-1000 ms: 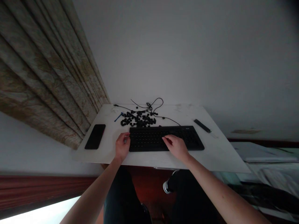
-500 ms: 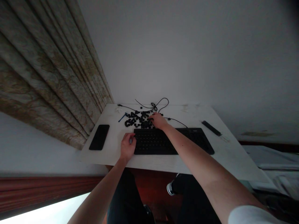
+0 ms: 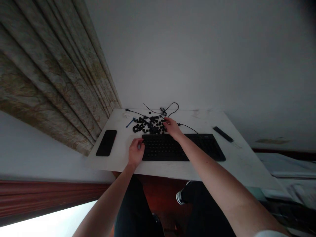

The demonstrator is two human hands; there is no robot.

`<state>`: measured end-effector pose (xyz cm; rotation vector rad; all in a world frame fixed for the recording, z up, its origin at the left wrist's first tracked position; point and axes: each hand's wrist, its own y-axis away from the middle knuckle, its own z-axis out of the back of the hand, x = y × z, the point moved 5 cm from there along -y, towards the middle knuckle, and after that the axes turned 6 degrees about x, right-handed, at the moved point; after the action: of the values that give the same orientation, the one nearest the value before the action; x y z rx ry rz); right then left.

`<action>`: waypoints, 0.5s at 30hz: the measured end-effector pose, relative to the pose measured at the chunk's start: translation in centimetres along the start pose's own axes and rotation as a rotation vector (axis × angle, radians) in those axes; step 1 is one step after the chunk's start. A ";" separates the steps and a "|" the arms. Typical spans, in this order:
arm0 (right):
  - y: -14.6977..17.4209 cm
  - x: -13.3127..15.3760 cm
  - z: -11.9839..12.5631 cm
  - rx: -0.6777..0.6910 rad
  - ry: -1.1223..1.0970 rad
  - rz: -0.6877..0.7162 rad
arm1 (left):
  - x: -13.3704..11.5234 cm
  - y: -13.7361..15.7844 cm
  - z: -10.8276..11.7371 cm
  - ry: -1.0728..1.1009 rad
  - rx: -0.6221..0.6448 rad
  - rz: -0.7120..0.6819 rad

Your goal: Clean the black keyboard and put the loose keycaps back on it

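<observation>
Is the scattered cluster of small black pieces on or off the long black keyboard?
Off: the cluster lies on the white tabletop beyond the keyboard.

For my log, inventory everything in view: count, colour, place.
table: one, white, centre
keyboard: one, black, table's middle
loose keys: many, black, behind keyboard
cable: one, black, behind keyboard
tool: one, blue, left of keys
phone: one, black, table's left
strip: one, dark, table's right
curtain: one, patterned beige, left
wall: one, grey, behind table
clutter: count unclear, mixed, lower right
legs: two, dark trousers, below table
shoe: one clear, part white, below table
left hand: one, bare, keyboard's left end
right hand: one, bare, keys' right edge
</observation>
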<state>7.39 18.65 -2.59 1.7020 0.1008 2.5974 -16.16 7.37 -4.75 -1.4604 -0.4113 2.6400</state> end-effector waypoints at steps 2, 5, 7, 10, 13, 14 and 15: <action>1.8 -0.6 0.1 0.060 -0.245 -0.063 | -0.1 0.0 0.0 0.002 0.003 0.005; 4.8 -1.1 1.0 0.115 -0.466 -0.111 | -0.2 0.1 0.1 0.011 -0.005 0.012; 6.7 -1.5 2.1 0.103 -0.549 -0.138 | -0.3 0.2 0.1 0.011 -0.015 0.011; 9.5 -2.1 3.4 0.092 -0.670 -0.175 | -0.6 0.3 0.1 -0.003 -0.019 0.007; 11.9 -2.8 4.4 0.080 -0.732 -0.178 | -0.8 0.4 0.1 -0.020 -0.019 0.009; 12.6 -3.0 4.7 0.079 -0.737 -0.174 | -0.9 0.4 0.1 -0.023 -0.018 0.010; 13.3 -3.3 5.1 0.080 -0.741 -0.170 | -0.9 0.5 0.1 -0.026 -0.018 0.011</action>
<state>13.44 5.36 -2.66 2.4238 0.3065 1.7236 -15.69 6.72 -4.08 -1.4387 -0.4314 2.6736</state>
